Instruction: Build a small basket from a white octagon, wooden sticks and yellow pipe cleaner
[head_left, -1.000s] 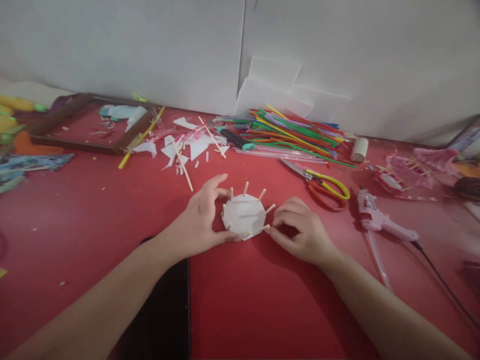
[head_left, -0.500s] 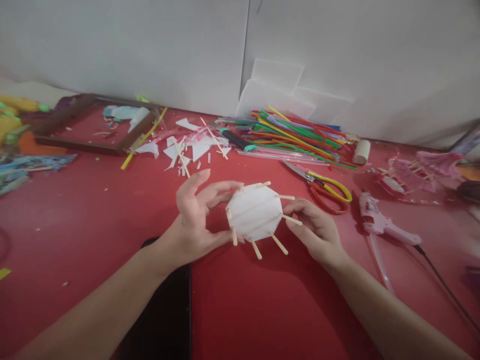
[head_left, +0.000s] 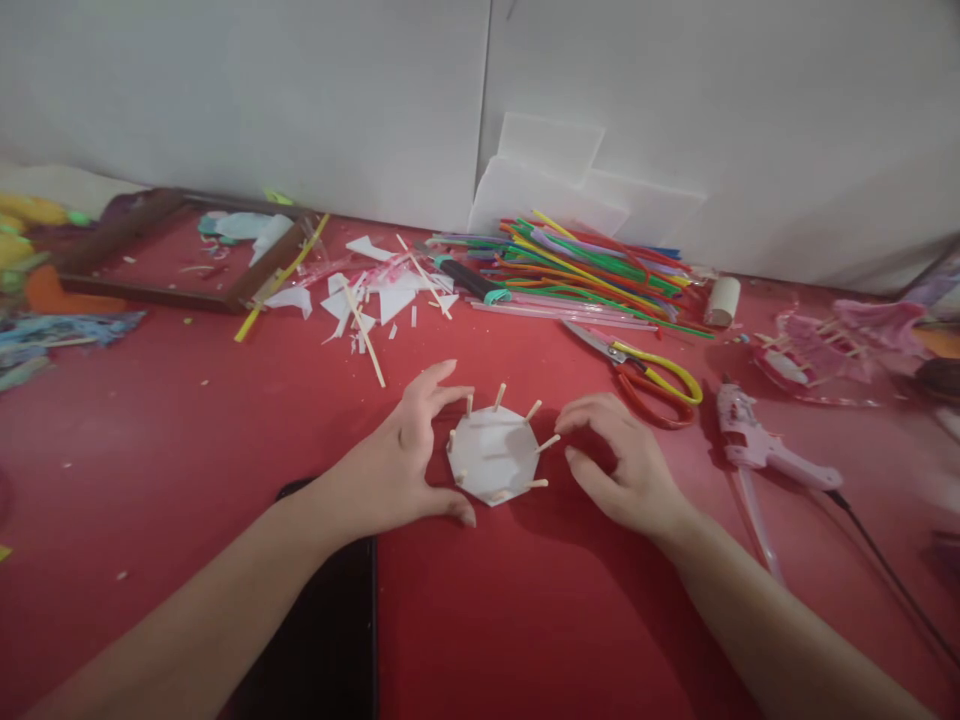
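Observation:
A white octagonal foam piece (head_left: 493,455) with several short wooden sticks standing up around its rim lies on the red table (head_left: 525,620). My left hand (head_left: 401,455) curves around its left side, fingers spread, thumb near its lower edge. My right hand (head_left: 622,460) hovers just right of it, fingers curled and apart, close to the right-hand sticks. Neither hand grips the piece.
Yellow-and-red scissors (head_left: 645,372) and a pink glue gun (head_left: 750,445) with its cord lie to the right. A pile of coloured straws (head_left: 585,270), white foam scraps (head_left: 382,290), a wooden frame (head_left: 165,250) and a dark flat object (head_left: 330,620) lie around.
Half a second ago both hands held the foam piece lifted and tilted toward me. Now it lies flat on the table with sticks up, and both hands have let go beside it.

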